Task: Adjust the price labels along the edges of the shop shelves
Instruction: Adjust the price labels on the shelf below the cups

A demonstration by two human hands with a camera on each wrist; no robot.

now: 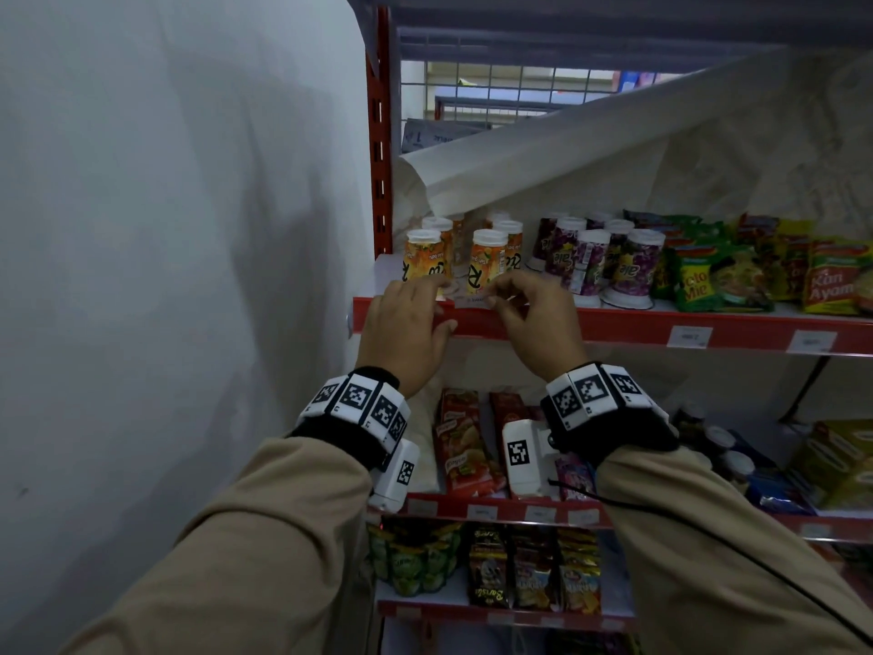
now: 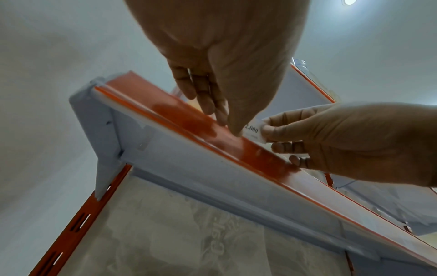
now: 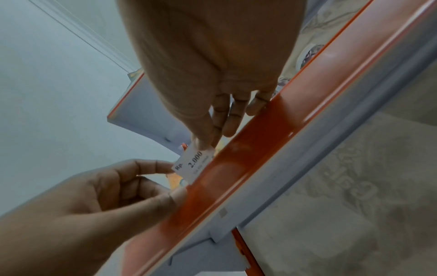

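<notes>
Right hand [image 3: 212, 74] pinching price label [image 3: 192, 164] just above red shelf rail [image 3: 236, 168]; left hand [image 3: 99, 198] pinching its other end, thumb on rail; next, likely: seat lower edge into channel, squarely.

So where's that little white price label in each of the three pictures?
Head: price label sits centre, between both hands' fingertips, at the shelf's top edge.
Left wrist: price label sits right of centre, pinched by the right hand.
Right wrist: price label sits just below centre, reading "Rp. 2.000".
Shared landmark: red shelf-edge strip.
</notes>
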